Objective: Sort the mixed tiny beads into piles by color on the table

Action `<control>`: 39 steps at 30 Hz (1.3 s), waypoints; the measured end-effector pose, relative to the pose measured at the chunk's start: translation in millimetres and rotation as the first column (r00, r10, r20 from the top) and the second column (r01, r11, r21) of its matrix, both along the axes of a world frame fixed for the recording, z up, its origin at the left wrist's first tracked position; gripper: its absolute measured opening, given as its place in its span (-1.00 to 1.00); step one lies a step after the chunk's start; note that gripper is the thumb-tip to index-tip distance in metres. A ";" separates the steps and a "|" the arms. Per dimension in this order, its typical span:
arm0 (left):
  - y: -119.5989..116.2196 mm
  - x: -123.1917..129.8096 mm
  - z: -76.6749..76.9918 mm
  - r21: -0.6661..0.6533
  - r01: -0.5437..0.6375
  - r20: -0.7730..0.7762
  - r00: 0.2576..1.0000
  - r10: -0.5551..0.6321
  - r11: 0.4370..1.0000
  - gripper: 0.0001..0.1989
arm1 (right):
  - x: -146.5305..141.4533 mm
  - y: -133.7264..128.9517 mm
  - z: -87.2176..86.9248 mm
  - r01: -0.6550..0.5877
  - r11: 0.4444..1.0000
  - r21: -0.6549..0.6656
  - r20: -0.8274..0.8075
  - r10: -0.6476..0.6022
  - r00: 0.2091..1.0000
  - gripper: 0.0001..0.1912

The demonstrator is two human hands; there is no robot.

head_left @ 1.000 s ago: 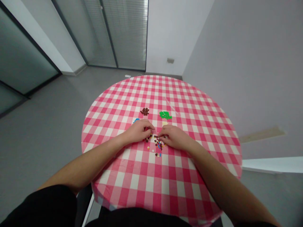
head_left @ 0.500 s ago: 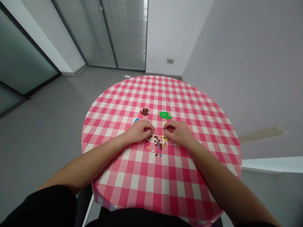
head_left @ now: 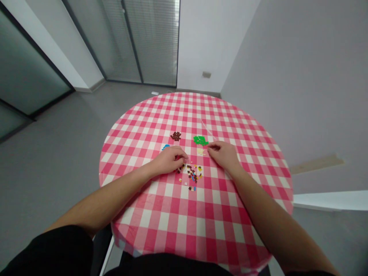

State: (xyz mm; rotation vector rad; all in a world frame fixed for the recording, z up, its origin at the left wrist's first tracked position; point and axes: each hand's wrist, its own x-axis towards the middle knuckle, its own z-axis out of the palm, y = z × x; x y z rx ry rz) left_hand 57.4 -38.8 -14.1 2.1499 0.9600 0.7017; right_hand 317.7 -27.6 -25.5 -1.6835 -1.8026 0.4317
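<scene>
My left hand [head_left: 170,160] rests on the table at the left edge of a loose scatter of small bricks [head_left: 193,175], mostly dark brown with some yellow, blue and white. Its fingers are bent, with a gap between thumb and forefinger, and I see nothing held. My right hand [head_left: 223,155] is to the right of a few cream pieces [head_left: 201,151], its thumb and fingertips drawn close together. Whatever may be between them is too small to make out. A green pile [head_left: 200,140] lies just beyond its fingertips. Blue pieces [head_left: 166,147] show behind my left hand.
A dark brown pile [head_left: 175,136] lies farther back on the round table with its red-and-white checked cloth [head_left: 178,222]. A thin clear strip [head_left: 207,128] lies behind the green pile. Glass partitions [head_left: 155,42] and a wall [head_left: 212,38] stand beyond the table.
My right hand has moved right and slightly away from me, off the scattered bricks, uncovering the cream pieces. My left hand has stayed in place.
</scene>
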 end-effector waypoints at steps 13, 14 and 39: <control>0.4 -1.5 -1.8 0.000 0.004 0.012 1.000 -0.004 1.000 -0.76 | 3.9 4.1 -1.1 0.006 0.999 -0.036 0.102 -0.002 0.995 -0.77; 0.4 -1.6 -2.1 -0.003 0.002 0.014 1.000 -0.002 1.000 -0.76 | 4.1 4.0 -0.3 0.004 0.999 -0.031 0.109 -0.001 0.994 -0.76; 0.4 -2.3 -2.1 -0.019 -0.056 0.003 0.998 0.056 0.998 -0.76 | 1.9 3.0 1.5 0.024 0.999 -0.045 0.153 -0.017 0.988 -0.77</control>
